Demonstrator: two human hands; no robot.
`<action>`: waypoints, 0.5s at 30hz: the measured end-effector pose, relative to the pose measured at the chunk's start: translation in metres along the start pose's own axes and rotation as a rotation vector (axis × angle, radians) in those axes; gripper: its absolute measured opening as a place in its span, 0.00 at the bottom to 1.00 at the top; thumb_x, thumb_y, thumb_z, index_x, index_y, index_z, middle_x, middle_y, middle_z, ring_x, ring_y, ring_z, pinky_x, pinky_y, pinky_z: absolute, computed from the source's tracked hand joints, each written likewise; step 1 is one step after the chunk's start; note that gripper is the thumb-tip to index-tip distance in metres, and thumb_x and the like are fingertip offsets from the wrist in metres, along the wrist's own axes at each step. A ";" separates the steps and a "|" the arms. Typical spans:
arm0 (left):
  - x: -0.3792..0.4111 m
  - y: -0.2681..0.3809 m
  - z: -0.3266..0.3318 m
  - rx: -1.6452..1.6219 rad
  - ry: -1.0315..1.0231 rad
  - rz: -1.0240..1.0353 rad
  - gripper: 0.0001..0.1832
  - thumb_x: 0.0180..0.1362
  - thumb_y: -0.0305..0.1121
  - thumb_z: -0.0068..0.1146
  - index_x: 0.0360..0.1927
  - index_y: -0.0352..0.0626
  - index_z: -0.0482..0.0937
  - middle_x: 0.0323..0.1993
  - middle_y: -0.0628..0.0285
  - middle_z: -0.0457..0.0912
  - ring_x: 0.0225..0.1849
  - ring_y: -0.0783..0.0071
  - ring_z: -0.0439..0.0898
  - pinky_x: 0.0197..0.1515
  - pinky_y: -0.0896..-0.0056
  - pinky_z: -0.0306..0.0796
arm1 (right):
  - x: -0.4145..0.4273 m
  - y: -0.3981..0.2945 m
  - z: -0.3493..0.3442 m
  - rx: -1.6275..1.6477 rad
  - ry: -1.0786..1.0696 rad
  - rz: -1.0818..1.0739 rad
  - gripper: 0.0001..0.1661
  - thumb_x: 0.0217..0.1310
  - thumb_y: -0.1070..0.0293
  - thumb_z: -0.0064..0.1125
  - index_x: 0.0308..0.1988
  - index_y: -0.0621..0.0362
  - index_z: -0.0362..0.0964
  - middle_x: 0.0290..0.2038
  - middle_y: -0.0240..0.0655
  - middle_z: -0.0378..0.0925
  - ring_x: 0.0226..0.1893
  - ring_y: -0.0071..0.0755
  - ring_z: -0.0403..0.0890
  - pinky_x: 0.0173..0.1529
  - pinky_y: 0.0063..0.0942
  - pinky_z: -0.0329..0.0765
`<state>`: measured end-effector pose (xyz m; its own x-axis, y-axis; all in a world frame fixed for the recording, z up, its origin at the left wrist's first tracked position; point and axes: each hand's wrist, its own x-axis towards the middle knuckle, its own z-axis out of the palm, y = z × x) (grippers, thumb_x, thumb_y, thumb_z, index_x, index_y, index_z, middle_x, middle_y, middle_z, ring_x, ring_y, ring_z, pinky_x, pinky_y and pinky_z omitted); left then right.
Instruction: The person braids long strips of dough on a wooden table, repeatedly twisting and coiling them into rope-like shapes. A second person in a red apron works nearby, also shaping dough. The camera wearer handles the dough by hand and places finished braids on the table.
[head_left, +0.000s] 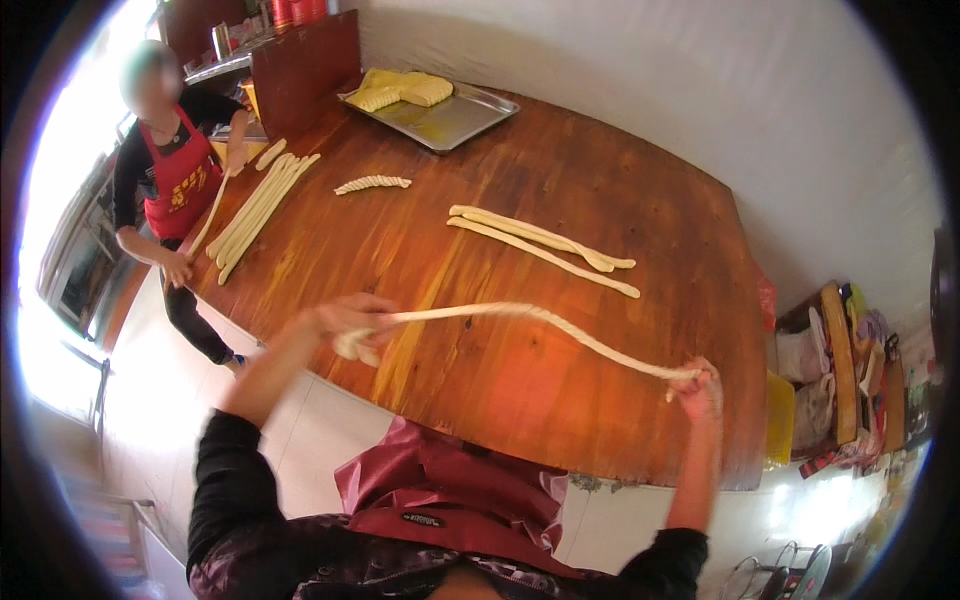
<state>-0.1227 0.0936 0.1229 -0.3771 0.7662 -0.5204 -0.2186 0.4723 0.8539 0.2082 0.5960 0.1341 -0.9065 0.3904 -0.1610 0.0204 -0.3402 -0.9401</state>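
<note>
A long twisted rope of dough (555, 319) spans between my hands above the wooden table (465, 390). My left hand (356, 319), somewhat blurred, grips one end, with a short piece of dough hanging below the fingers. The other end is held in my right hand (697, 386), a small tip showing under it. Beyond the rope lie a few untwisted dough strands (544, 255), side by side. Farther left, a short twisted dough piece (373, 183) rests alone. Several long dough strands (262, 217) lie together near the table's left edge.
At the left edge a co-worker in a red apron (180, 176) handles another dough strand (210, 214). A metal tray (480, 112) at the back holds dough under a yellow cloth (375, 86). Shelving with bags (814, 375) stands to the right.
</note>
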 end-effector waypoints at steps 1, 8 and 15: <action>-0.004 -0.016 -0.033 0.326 0.200 -0.149 0.11 0.60 0.36 0.56 0.40 0.40 0.75 0.23 0.63 0.74 0.25 0.78 0.74 0.22 0.73 0.69 | -0.015 -0.003 -0.010 -0.266 0.327 0.141 0.16 0.58 0.64 0.58 0.21 0.53 0.62 0.14 0.27 0.60 0.14 0.24 0.60 0.27 0.36 0.70; -0.002 -0.069 -0.065 1.237 1.484 0.046 0.28 0.56 0.49 0.56 0.56 0.43 0.70 0.58 0.49 0.69 0.57 0.49 0.69 0.59 0.43 0.57 | -0.086 0.112 0.066 -1.528 0.018 -0.253 0.23 0.53 0.64 0.60 0.49 0.59 0.74 0.46 0.47 0.78 0.47 0.50 0.77 0.50 0.45 0.72; -0.008 -0.074 -0.121 0.931 0.710 -0.554 0.38 0.62 0.55 0.44 0.70 0.47 0.53 0.71 0.52 0.54 0.70 0.52 0.55 0.69 0.47 0.45 | 0.028 0.092 0.085 -1.811 0.038 -0.497 0.34 0.63 0.61 0.50 0.64 0.63 0.56 0.68 0.49 0.54 0.69 0.53 0.52 0.70 0.50 0.47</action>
<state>-0.2125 -0.0002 0.0654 -0.8931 0.1104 -0.4360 0.0985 0.9939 0.0498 0.1483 0.5025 0.0683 -0.9609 0.1813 0.2091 0.1790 0.9834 -0.0303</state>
